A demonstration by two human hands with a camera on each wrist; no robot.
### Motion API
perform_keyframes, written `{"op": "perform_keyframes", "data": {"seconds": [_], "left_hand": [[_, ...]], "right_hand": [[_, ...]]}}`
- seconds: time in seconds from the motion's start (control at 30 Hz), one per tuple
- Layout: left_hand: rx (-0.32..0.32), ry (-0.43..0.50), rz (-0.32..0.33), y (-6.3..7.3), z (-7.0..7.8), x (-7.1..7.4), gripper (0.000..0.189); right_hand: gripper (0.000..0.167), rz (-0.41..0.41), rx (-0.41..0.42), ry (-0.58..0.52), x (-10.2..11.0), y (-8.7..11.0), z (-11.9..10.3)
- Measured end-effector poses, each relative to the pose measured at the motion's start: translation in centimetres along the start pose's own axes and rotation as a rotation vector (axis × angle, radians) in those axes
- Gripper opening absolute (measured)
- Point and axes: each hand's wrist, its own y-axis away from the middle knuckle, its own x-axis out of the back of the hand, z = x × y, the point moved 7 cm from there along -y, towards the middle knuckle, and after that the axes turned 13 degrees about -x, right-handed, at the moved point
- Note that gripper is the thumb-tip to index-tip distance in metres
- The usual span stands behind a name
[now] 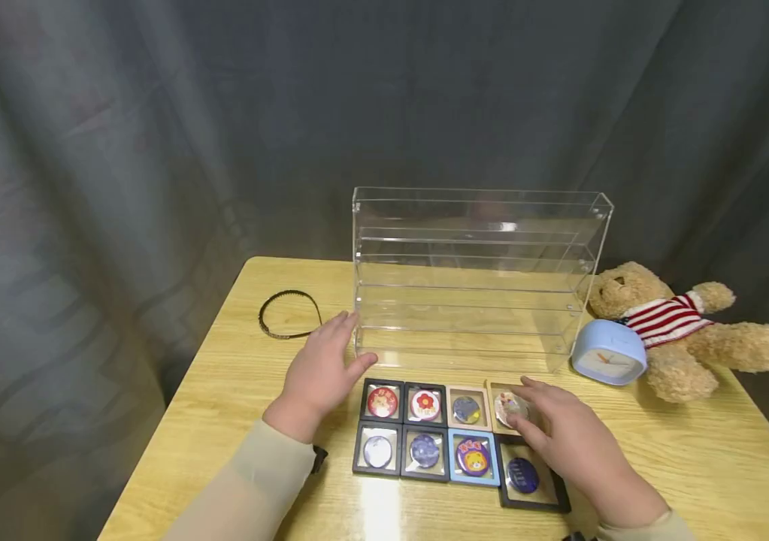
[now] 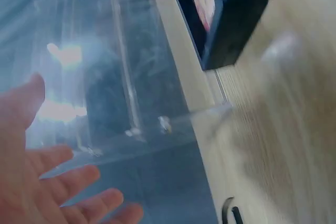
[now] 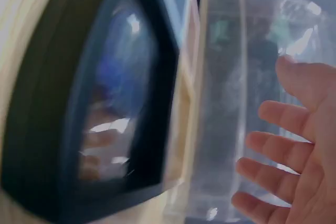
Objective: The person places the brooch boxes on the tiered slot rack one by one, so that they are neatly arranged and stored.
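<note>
Fingers of the left hand (image 1: 322,368) extend, relaxed, by the lower left corner of the clear case (image 1: 468,288) in the head view; it stands toward the back edge of the desk (image 1: 215,443). Those of the right hand (image 1: 576,443) reach over the framed badges (image 1: 425,451), gripping none. Left wrist view: spread fingers overlap the case, contact unclear. Right wrist view: spread fingers sit apart from the large dark frame (image 3: 68,145).
</note>
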Motion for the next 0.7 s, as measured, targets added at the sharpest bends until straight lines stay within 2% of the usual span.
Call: {"op": "perform_keyframes", "data": {"seconds": [0.1, 0.2, 0.33, 0.47, 0.6, 0.7], "left_hand": [[0.077, 0.109, 0.080, -1.0, -1.8, 0.1, 0.076], [0.138, 0.216, 0.125, -1.9, -3.1, -0.2, 0.076], [0.193, 0.311, 0.122, -2.7, -4.2, -1.3, 0.076], [0.225, 0.370, 0.108, -3.1, -4.7, -2.4, 0.073], [0.240, 0.413, 0.120, -3.2, -4.9, -3.0, 0.070], [0.237, 0.425, 0.125, -3.4, -4.8, -3.2, 0.070]], "right_hand": [[0.045, -0.018, -0.060, -0.023, -0.3, -0.4, 1.4], [0.048, -0.066, -0.152, -0.038, -1.0, -0.8, 3.0], [0.062, -0.157, -0.252, -0.066, -2.3, -1.5, 4.8], [0.078, -0.231, -0.316, -0.097, -3.5, -2.5, 5.9], [0.089, -0.279, -0.365, -0.137, -4.1, -3.3, 6.7], [0.090, -0.302, -0.392, -0.148, -4.3, -3.5, 7.2]]}}
